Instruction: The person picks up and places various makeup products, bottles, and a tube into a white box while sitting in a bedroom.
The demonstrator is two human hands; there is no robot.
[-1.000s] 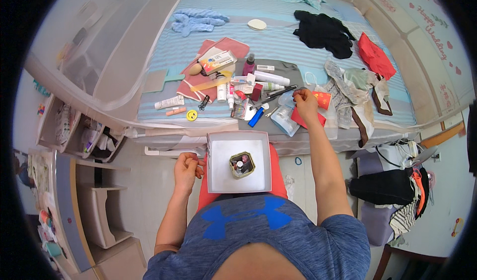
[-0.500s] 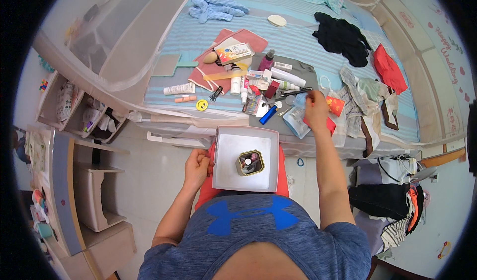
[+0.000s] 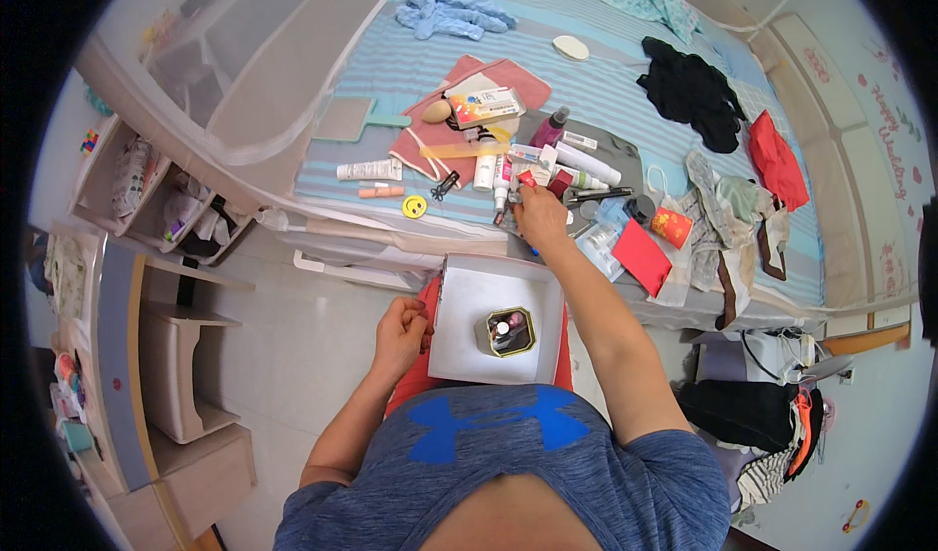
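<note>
My right hand (image 3: 542, 219) reaches over the front of a pile of toiletries on the bed, fingertips by a small red item (image 3: 528, 178). Its fingers point downward, and what lies under them is hidden. Nearby are a pink-and-white tube (image 3: 501, 175), a white bottle (image 3: 485, 169) and a dark red box (image 3: 560, 182). My left hand (image 3: 403, 334) rests with fingers curled on my left thigh, beside a shallow white box (image 3: 457, 341) on my lap. Inside that box stands an eight-sided, gold-rimmed container (image 3: 529, 326) with a few small items.
Right of the pile lie a clear-and-blue pouch (image 3: 598, 248), a red envelope (image 3: 643, 258), a red patterned cup (image 3: 671, 227) and crumpled clothes (image 3: 718, 209). On the left are a hand mirror (image 3: 344, 119), a white tube (image 3: 369, 170) and a yellow smiley disc (image 3: 414, 206).
My right hand has moved left from beside the pouch and red envelope to the front of the toiletry pile. The whole view has shifted slightly. My left hand stays beside the box.
</note>
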